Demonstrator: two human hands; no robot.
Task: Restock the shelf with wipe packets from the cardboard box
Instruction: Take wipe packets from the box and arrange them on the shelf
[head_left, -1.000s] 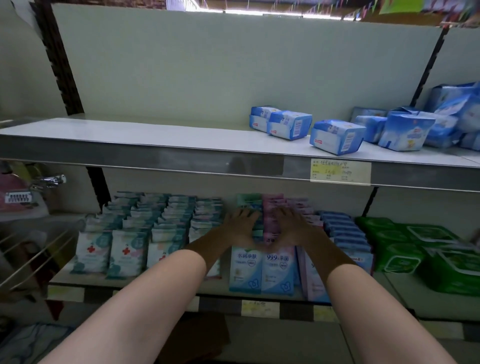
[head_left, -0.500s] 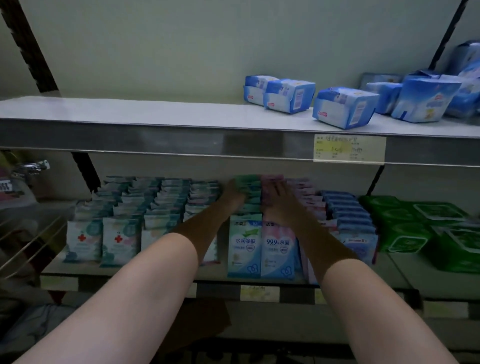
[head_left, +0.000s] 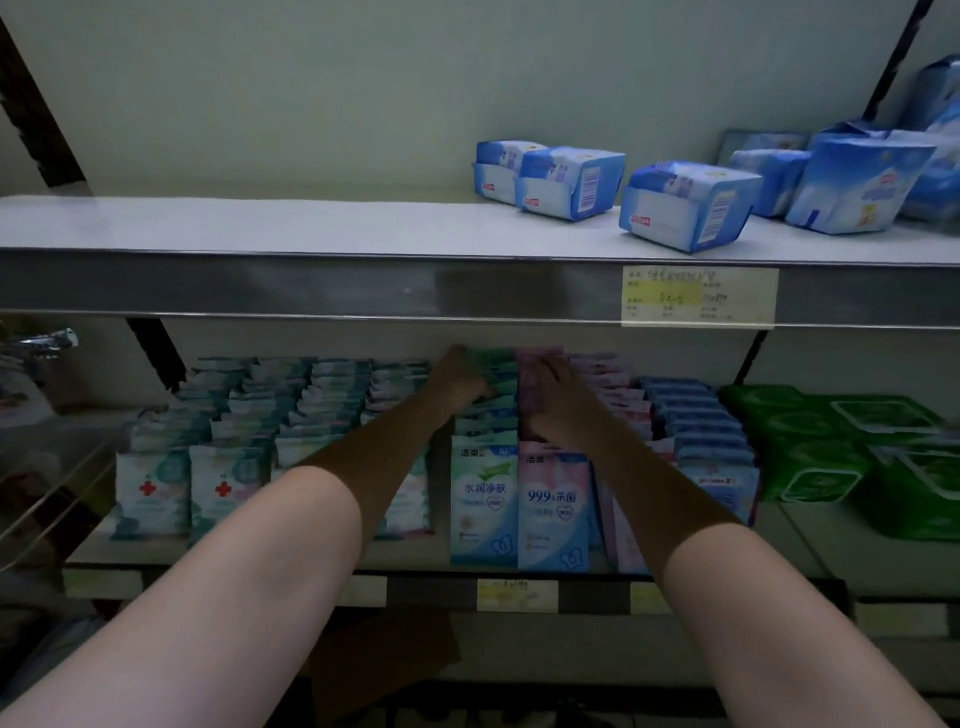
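On the lower shelf (head_left: 415, 564) wipe packets stand upright in rows. A green-and-blue row (head_left: 483, 499) and a pink-and-blue row (head_left: 553, 504) sit in the middle. Both my arms reach deep under the upper shelf. My left hand (head_left: 460, 376) presses on the tops of the green packets near the back of their row. My right hand (head_left: 558, 402) lies spread on the tops of the pink packets beside it. Neither hand holds a loose packet. A dim brown cardboard shape (head_left: 384, 660) shows below the shelf between my forearms.
Red-cross packets (head_left: 150, 488) fill the rows to the left, dark blue packets (head_left: 696, 431) and large green packs (head_left: 831, 447) the right. The upper shelf (head_left: 260, 228) carries blue packs (head_left: 685, 208) on its right half. A wire rack (head_left: 52, 499) stands at the far left.
Both hands have slid further back along the tops of the green and pink rows, toward the shelf's rear. My view has moved closer and tilted up a little.
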